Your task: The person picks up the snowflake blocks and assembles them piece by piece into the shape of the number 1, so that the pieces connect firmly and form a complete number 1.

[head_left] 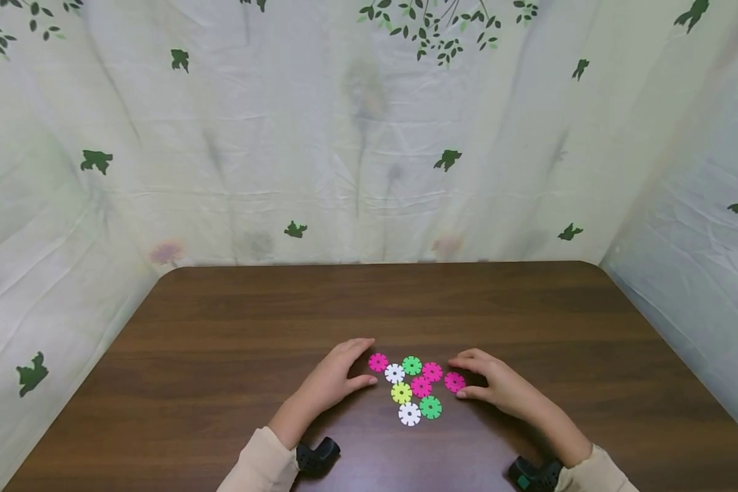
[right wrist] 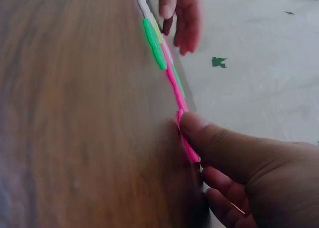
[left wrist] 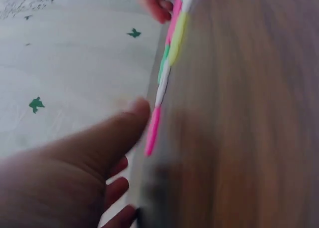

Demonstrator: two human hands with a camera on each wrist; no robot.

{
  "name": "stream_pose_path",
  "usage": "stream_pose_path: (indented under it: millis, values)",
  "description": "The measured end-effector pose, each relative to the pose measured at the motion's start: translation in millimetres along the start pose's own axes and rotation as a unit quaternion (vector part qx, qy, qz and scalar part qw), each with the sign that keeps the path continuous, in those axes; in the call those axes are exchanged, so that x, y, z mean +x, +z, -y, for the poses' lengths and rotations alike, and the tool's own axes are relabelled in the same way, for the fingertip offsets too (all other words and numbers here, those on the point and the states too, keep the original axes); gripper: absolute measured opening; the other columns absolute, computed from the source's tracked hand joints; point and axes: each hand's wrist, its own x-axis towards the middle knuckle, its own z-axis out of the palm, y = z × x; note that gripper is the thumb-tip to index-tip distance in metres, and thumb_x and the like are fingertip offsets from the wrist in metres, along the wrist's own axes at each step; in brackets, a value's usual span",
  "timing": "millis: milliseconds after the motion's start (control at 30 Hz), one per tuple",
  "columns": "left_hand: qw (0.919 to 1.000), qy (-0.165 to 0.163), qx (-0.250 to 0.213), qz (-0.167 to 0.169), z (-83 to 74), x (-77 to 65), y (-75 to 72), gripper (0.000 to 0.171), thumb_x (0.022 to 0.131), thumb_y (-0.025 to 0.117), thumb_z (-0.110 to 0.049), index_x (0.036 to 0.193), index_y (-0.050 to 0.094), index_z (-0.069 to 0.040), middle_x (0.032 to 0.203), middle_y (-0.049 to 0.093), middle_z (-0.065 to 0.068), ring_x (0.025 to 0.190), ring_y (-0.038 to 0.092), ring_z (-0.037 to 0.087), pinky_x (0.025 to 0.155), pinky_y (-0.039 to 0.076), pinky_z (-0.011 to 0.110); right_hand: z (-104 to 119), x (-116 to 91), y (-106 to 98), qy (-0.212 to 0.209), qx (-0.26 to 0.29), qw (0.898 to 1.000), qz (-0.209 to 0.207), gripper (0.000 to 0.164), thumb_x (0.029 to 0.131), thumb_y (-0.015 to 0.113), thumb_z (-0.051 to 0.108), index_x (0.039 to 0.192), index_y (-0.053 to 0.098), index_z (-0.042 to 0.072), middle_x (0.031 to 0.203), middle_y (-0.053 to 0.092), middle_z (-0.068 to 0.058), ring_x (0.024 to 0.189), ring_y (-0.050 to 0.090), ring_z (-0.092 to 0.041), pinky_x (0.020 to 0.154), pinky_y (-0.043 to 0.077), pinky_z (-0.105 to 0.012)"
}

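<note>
Several flat snowflake discs lie in a tight cluster on the dark wooden table (head_left: pixel 221 328): pink, white, green and yellow. My left hand (head_left: pixel 364 363) rests on the table at the cluster's left, fingers relaxed and curved, its thumb (left wrist: pixel 132 118) close beside the leftmost pink disc (head_left: pixel 378 361) (left wrist: pixel 152 130). My right hand (head_left: pixel 464 377) rests on the cluster's right, with the rightmost pink disc (head_left: pixel 454 382) between forefinger and thumb. Its thumb (right wrist: pixel 202 133) touches that pink disc (right wrist: pixel 189 148) at the edge. A green disc (right wrist: pixel 154 43) lies further along.
White cloth printed with green leaves (head_left: pixel 357 137) walls in the table at the back and on both sides. Bare tabletop stretches behind and to either side of the cluster. Black wrist-worn cameras (head_left: pixel 316 454) (head_left: pixel 531 473) sit at my beige sleeves near the front edge.
</note>
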Motion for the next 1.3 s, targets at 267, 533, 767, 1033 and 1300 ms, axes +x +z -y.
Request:
stream_pose_path:
  millis: [267,533,767,1033,1300]
  values:
    - [0.9993,0.006,0.008,-0.035,8.0,7.3,13.4,0.042,0.079,0.069,-0.029,0.116,0.06,-0.01,0.114,0.053,0.005,0.106,0.045,0.029,0.088,0.032,0.047,-1,2,4,-0.022,0.007,0.999,-0.027,0.025,0.078,0.07,0.022,0.099,0.06,0.013,0.103,0.05,0.003,0.093,0.05,-0.015,0.08,0.044,-0.033]
    - [0.9987,-0.002,0.007,-0.05,5.1,11.4,11.1,0.027,0.078,0.07,-0.028,0.098,0.063,-0.012,0.098,0.057,0.001,0.094,0.05,0.022,0.082,0.036,0.04,8,8,0,0.019,0.077,0.997,0.008,0.023,0.082,0.065,0.013,0.102,0.054,0.016,0.083,0.055,0.007,0.075,0.051,-0.009,0.065,0.044,-0.025]
    - [0.9947,0.028,-0.004,-0.099,-9.9,11.8,-4.8,0.036,0.076,0.072,-0.025,0.105,0.061,-0.006,0.095,0.061,-0.001,0.09,0.053,0.016,0.078,0.043,0.033,22,23,-7,-0.002,0.123,0.991,-0.042,0.023,0.083,0.063,0.008,0.106,0.058,0.007,0.093,0.06,0.003,0.078,0.056,-0.012,0.07,0.048,-0.027]
    - [0.9848,0.098,-0.008,-0.143,-33.2,15.6,-17.9,0.034,0.074,0.074,-0.021,0.103,0.064,-0.007,0.092,0.061,-0.003,0.088,0.052,0.013,0.077,0.044,0.029,69,40,-22,-0.044,0.131,0.986,-0.096,0.015,0.08,0.065,0.0,0.093,0.06,0.004,0.083,0.059,-0.003,0.069,0.053,-0.016,0.064,0.048,-0.029]
    - [0.9819,0.105,-0.018,-0.157,-50.3,12.2,-20.5,0.032,0.072,0.076,-0.022,0.099,0.064,-0.008,0.087,0.061,-0.004,0.08,0.052,0.011,0.069,0.046,0.025,87,48,-20,-0.096,0.131,0.98,-0.116,0.013,0.077,0.066,-0.003,0.088,0.063,0.001,0.081,0.059,-0.006,0.07,0.053,-0.017,0.061,0.048,-0.029]
